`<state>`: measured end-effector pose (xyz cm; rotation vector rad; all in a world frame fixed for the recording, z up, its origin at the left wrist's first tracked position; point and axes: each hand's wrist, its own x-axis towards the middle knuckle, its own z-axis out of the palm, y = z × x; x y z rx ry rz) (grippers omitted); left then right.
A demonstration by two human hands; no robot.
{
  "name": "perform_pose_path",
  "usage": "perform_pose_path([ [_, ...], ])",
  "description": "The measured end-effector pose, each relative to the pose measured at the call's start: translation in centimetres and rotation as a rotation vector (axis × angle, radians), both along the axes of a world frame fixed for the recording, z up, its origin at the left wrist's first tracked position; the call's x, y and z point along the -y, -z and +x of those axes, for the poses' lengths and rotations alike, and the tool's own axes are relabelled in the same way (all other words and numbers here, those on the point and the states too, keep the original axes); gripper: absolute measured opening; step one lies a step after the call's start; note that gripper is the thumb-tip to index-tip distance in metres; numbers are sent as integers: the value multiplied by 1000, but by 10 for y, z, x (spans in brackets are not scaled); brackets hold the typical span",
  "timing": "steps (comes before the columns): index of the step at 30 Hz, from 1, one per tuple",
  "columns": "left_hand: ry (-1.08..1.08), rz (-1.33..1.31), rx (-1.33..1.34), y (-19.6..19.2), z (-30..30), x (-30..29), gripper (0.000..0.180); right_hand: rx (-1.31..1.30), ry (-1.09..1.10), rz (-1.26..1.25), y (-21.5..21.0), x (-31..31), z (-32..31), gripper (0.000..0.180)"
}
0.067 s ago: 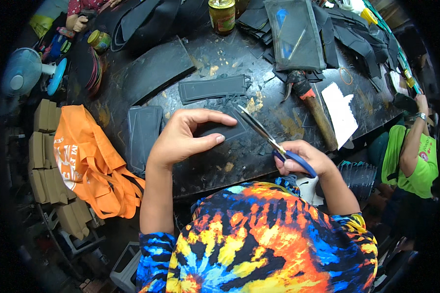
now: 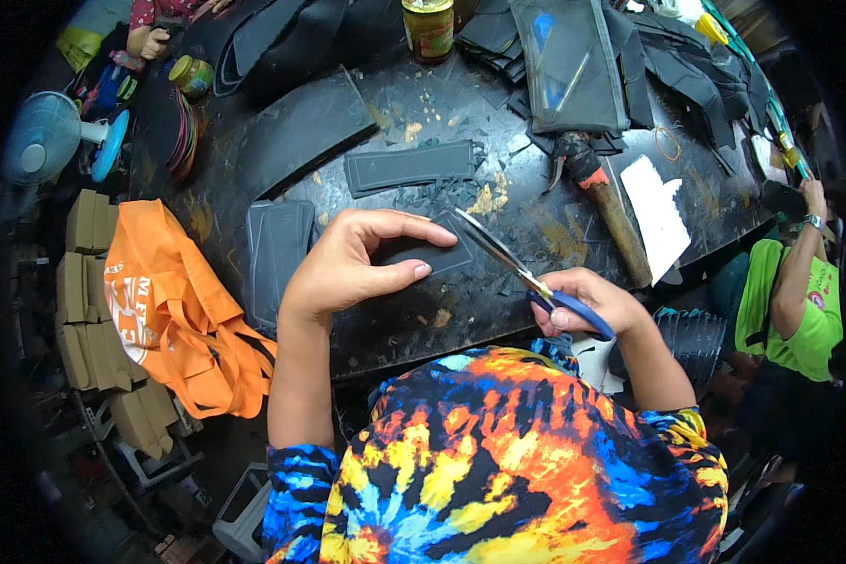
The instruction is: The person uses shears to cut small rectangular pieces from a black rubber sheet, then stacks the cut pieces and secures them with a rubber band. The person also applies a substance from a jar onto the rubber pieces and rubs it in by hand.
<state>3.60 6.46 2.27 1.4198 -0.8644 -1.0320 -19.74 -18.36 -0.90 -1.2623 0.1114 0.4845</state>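
We press our left hand (image 2: 348, 268) on a flat black rubber piece of rectangular shape (image 2: 432, 254), which lies on the dark round tabletop (image 2: 461, 320) close to its near edge. The fingers of this hand are curved and only half closed: the thumb lies along the near side of the piece and the forefinger along its far side, so the piece is held between them against the tabletop.

Our right hand (image 2: 587, 301) is closed around the blue handles of a pair of scissors with silver blades (image 2: 522, 273). The blades point to the far left and their tips touch the right end of the black rubber piece. How wide the blades stand apart, we cannot tell.

Many small black cuttings (image 2: 432, 193) lie scattered in the middle of the tabletop. Behind them lies a second black rubber rectangle with a raised border (image 2: 409, 167). A hammer with a wooden handle (image 2: 606, 207) lies toward the right edge, and just beside it a white sheet of paper (image 2: 658, 216). A jar with a yellow label (image 2: 429, 28) stands at the far edge. An orange cloth bag (image 2: 174, 310) hangs beyond the left edge. A person in a green shirt (image 2: 799, 291) is on the right side.
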Motion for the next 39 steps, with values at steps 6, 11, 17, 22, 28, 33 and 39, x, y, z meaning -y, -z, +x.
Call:
perform_pose_path([
  [6,123,23,-32,-3,4,-6,37,-34,-136,-151,-2,9,1,33],
  [11,138,39,-14,-7,4,-4,39,-22,-147,-230,-8,8,6,35],
  [17,176,54,20,-9,7,-5,40,-51,-156,-247,-9,11,5,37],
  [22,162,39,40,-7,4,-5,39,-43,-145,-232,-7,8,5,30],
  [28,-200,4,174,-14,3,-50,40,-44,20,-170,0,5,1,26],
  [33,-743,310,855,4,30,-75,36,67,300,-116,12,13,5,27],
  [39,-591,30,1128,36,25,27,20,128,488,-105,28,1,14,29],
])
